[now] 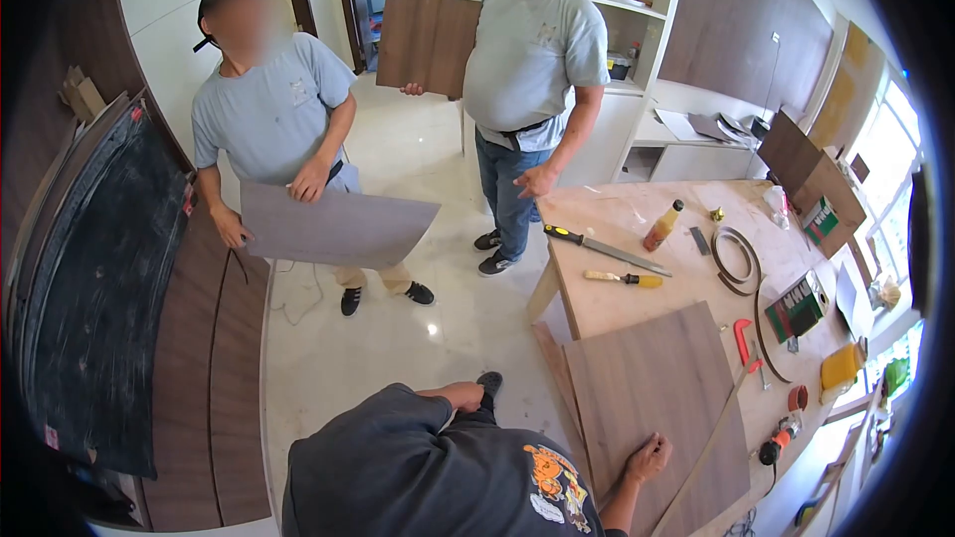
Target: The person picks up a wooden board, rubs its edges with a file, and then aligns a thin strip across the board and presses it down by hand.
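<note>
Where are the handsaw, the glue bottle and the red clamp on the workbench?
handsaw [607, 250], head view, on the middle of its blade.
glue bottle [662, 228], head view, on the amber body below the red cap.
red clamp [743, 340], head view, on its red bar.

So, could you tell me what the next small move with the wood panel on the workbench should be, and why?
Probably bring the left hand onto the wood panel too: only the right hand lies flat on it, and the panel seems to overhang the workbench edge, so a second hand would steady it.
</note>
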Demonstrator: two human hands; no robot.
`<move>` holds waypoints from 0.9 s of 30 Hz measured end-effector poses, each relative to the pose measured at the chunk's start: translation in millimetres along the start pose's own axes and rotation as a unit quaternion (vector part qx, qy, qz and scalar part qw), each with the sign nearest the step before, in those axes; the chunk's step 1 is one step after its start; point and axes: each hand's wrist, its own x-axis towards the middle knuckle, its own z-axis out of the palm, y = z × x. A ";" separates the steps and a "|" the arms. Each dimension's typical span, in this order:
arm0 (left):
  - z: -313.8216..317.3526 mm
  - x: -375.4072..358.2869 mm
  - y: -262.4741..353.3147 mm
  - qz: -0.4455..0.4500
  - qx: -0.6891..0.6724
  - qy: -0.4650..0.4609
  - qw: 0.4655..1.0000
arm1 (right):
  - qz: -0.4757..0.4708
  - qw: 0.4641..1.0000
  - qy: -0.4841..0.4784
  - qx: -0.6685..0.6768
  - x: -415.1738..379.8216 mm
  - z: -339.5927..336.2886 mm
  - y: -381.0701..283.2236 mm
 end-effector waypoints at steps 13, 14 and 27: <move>2.3 -11.5 -8.7 -0.001 -0.005 -0.025 1.000 | 0.027 0.999 0.015 -0.023 -2.9 -5.0 -11.9; 2.4 -12.1 -8.2 -0.003 -0.003 -0.033 0.999 | 0.024 0.999 0.018 -0.025 -2.6 -4.7 -12.0; 12.0 -3.8 18.4 0.118 0.103 -0.097 0.983 | 0.010 1.000 -0.005 0.022 -2.1 -5.2 -5.2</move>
